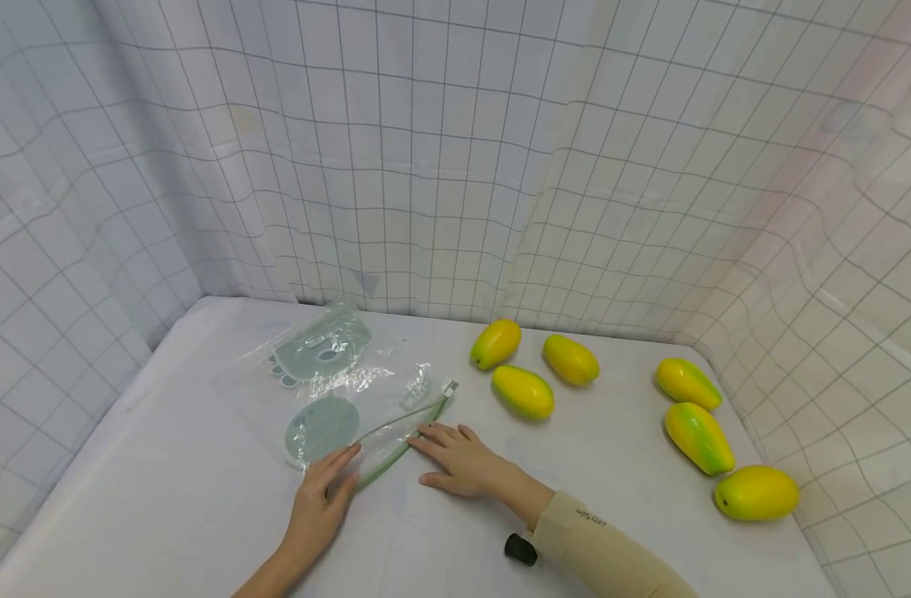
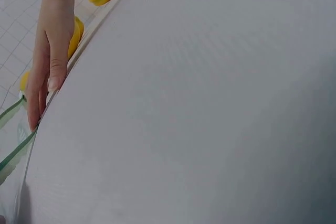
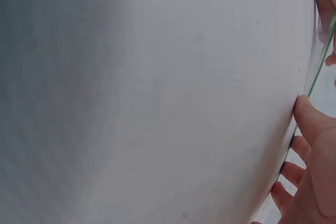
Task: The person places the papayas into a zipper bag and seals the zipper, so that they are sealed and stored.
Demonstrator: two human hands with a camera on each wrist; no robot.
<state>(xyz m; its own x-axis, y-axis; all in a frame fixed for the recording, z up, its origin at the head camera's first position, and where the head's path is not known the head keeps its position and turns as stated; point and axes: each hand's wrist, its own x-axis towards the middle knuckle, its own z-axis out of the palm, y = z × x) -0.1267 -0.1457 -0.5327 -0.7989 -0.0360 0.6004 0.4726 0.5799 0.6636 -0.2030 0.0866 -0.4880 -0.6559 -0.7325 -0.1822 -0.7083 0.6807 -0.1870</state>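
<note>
A clear plastic zip bag (image 1: 380,382) with grey-green printed shapes lies flat on the white table, its green-edged mouth (image 1: 392,458) facing me. The two edges of the mouth stand apart in the middle and meet at a small white slider (image 1: 450,388) at the right end. My left hand (image 1: 315,507) is at the mouth's left end, index finger by the upper edge and thumb by the lower one, spread apart. My right hand (image 1: 462,461) lies palm down with its fingertips touching the green lower edge. In the left wrist view, the right hand's fingers (image 2: 39,90) reach down to that green strip.
Three yellow fruits with green patches (image 1: 522,393) lie beyond my right hand. Another three (image 1: 697,438) lie along the table's right side. A small black object (image 1: 520,550) is beside the right sleeve (image 1: 600,544). White grid-patterned curtains (image 1: 455,166) enclose the table.
</note>
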